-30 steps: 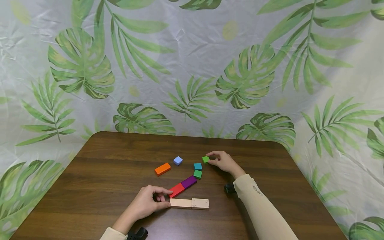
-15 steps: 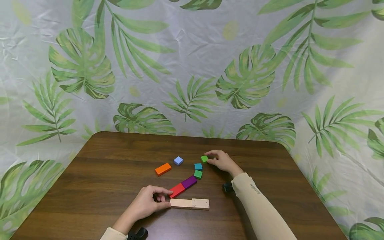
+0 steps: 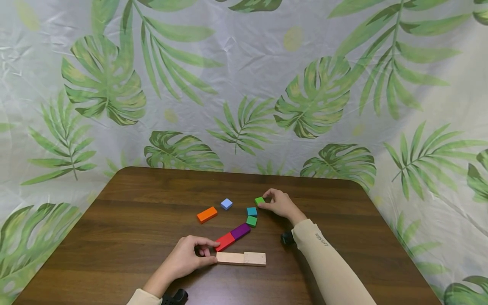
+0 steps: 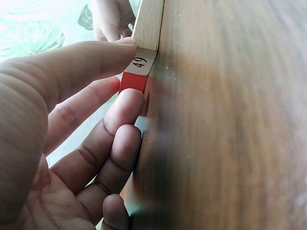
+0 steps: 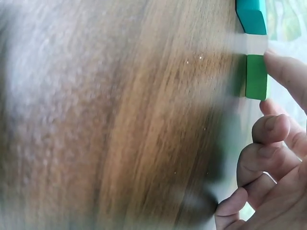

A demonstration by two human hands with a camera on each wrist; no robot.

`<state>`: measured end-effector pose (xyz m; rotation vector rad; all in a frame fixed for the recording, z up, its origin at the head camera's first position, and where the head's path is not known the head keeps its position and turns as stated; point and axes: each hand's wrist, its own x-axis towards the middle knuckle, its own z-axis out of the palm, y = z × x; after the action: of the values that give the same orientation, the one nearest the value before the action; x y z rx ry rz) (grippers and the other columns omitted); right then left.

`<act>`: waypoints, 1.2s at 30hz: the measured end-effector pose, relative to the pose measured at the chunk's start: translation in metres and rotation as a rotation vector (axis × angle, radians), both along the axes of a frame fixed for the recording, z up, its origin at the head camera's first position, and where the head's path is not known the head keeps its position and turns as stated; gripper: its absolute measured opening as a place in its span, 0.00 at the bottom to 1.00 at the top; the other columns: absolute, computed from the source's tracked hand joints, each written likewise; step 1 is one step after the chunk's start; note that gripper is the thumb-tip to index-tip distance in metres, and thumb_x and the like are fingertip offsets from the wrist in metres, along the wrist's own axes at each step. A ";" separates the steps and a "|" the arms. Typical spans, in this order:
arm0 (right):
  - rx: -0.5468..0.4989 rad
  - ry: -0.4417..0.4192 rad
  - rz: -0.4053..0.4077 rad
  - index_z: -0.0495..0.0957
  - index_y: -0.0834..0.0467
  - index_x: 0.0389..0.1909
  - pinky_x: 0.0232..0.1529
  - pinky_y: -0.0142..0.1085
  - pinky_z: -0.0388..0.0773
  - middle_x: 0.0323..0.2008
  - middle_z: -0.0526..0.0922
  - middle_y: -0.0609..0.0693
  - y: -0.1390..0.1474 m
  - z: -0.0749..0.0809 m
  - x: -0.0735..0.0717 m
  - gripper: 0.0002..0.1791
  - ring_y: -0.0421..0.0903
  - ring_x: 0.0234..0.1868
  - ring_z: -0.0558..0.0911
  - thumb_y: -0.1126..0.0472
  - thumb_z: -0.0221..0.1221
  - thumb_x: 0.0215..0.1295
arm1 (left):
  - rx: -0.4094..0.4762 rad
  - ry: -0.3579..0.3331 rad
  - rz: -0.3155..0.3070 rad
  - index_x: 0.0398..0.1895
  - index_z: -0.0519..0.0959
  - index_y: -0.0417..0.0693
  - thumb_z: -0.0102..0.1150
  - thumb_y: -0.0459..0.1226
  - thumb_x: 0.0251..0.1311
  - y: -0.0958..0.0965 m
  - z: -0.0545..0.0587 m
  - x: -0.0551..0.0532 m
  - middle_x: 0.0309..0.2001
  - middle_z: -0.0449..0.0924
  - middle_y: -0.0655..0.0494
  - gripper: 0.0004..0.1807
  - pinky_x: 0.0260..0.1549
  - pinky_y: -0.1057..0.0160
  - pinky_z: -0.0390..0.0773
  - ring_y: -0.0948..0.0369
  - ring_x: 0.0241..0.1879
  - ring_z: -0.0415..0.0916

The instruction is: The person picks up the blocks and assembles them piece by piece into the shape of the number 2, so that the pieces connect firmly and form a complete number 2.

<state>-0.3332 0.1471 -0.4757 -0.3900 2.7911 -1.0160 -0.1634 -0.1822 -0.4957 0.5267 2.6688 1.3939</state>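
Note:
Head view: my left hand [image 3: 187, 257] rests at the left ends of a red block [image 3: 225, 242] and a plain wooden block [image 3: 230, 258]. In the left wrist view, thumb and index finger span both block ends, the wooden end marked 49. A purple block [image 3: 240, 231] joins the red one's far end; a second plain block [image 3: 255, 259] continues the wooden one. Farther off, my right hand [image 3: 281, 204] pinches a light green block [image 3: 259, 201], also in the right wrist view. Near it lie a teal block [image 3: 251, 211] and a darker green block [image 3: 251, 221].
An orange block [image 3: 207, 214] and a light blue block [image 3: 226, 204] lie to the left of the teal block on the dark wooden table [image 3: 152, 220]. A leaf-patterned cloth [image 3: 244, 84] hangs behind the table's far edge.
My right hand has shifted slightly left and away from me with the light green block, and its grip has changed a little. The left hand and other blocks have stayed put.

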 end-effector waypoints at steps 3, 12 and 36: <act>0.008 0.003 -0.009 0.81 0.59 0.57 0.32 0.36 0.70 0.25 0.75 0.49 -0.001 0.000 -0.001 0.21 0.44 0.25 0.71 0.50 0.70 0.72 | -0.002 -0.001 0.002 0.49 0.92 0.52 0.82 0.42 0.57 0.000 0.001 0.000 0.26 0.84 0.68 0.17 0.30 0.70 0.75 0.71 0.28 0.76; 0.001 0.021 -0.009 0.81 0.59 0.56 0.31 0.36 0.70 0.24 0.74 0.48 -0.004 0.000 -0.004 0.17 0.43 0.23 0.70 0.54 0.69 0.73 | -0.005 -0.005 0.006 0.49 0.92 0.52 0.81 0.41 0.57 0.001 0.002 0.000 0.26 0.83 0.67 0.16 0.29 0.70 0.75 0.71 0.27 0.75; 0.036 0.018 0.050 0.84 0.55 0.61 0.32 0.36 0.69 0.22 0.73 0.47 -0.014 0.005 -0.004 0.15 0.43 0.23 0.69 0.61 0.64 0.78 | 0.002 -0.010 0.007 0.49 0.92 0.51 0.82 0.41 0.57 0.000 0.000 0.000 0.26 0.83 0.67 0.16 0.29 0.70 0.75 0.71 0.28 0.75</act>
<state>-0.3375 0.1329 -0.4709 -0.4639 2.7960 -0.9543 -0.1634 -0.1821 -0.4958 0.5103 2.6641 1.3981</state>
